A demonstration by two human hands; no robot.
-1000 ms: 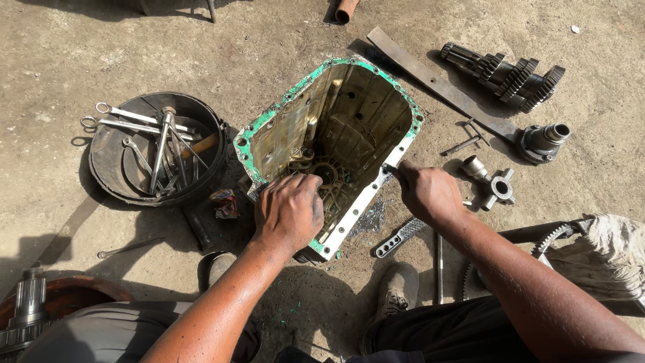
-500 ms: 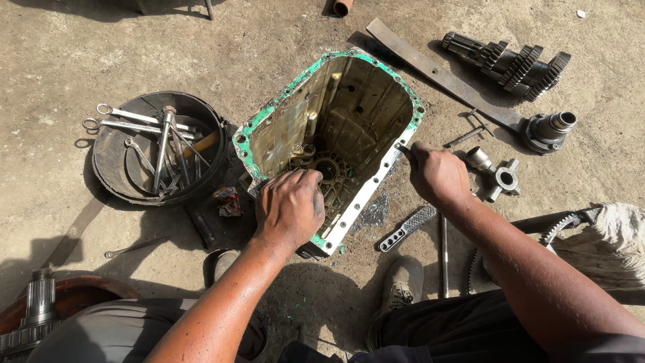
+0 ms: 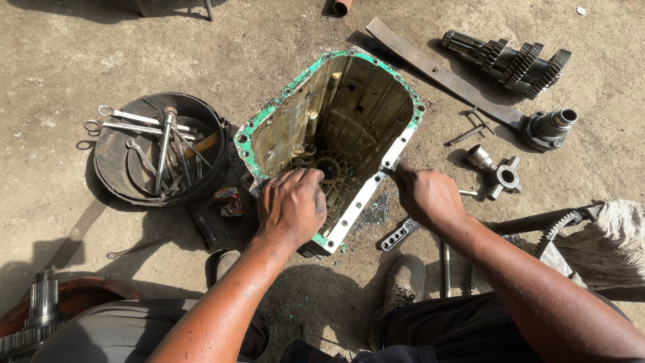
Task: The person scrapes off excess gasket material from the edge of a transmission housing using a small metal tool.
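Right hand [image 3: 426, 195] covers whatever it grips at housing [image 3: 349, 114] rim. Left hand [image 3: 292, 205] hides the near wall. Splined shaft [image 3: 40, 316] cut off lower left; pipe [image 3: 341, 7] at top edge.

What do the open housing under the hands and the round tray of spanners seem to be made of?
Housing: probably cast metal, dull yellowish inside, with bolt holes and green gasket remains on its rim. Round tray: dark, perhaps rubber or blackened metal; unclear. Spanners: bright, shiny steel.
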